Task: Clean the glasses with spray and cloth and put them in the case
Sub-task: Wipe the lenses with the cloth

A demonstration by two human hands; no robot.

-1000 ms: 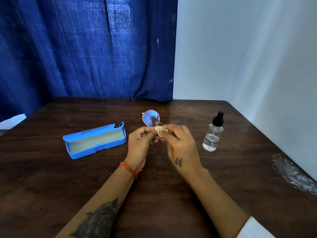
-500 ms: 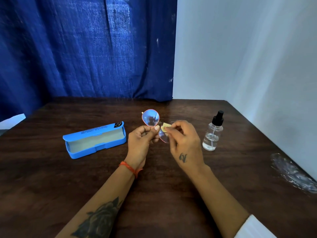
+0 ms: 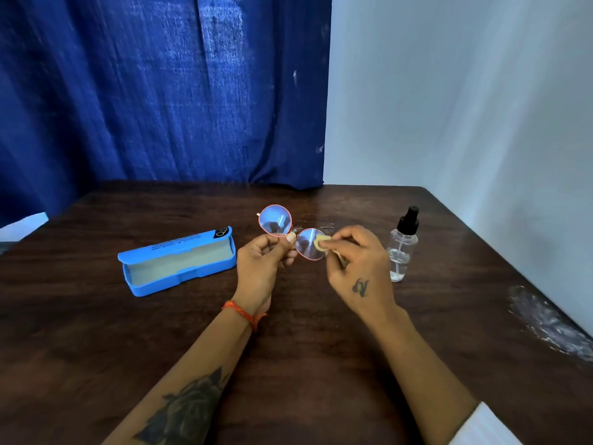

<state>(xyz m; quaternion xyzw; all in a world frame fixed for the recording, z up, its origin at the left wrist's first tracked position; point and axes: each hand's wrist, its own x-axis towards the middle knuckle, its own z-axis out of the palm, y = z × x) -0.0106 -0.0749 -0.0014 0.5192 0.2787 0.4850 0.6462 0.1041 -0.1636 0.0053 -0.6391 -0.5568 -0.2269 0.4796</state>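
My left hand (image 3: 263,261) pinches the round pink-rimmed glasses (image 3: 290,231) at the bridge, above the table's middle, while my right hand (image 3: 356,261) pinches the small beige cloth (image 3: 322,243) against one lens. Wiping seems underway. The open blue plastic case (image 3: 178,261) toward the left edge waits empty.

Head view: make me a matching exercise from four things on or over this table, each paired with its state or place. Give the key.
Things:
1. glasses
2. case
3. spray bottle
4. cloth

States:
A. lying open, to the person's left
B. standing upright, to the right
C. pressed on a lens by the right hand
D. held at the bridge by the left hand

Pairs: 1-D, 2-A, 3-B, 4-C
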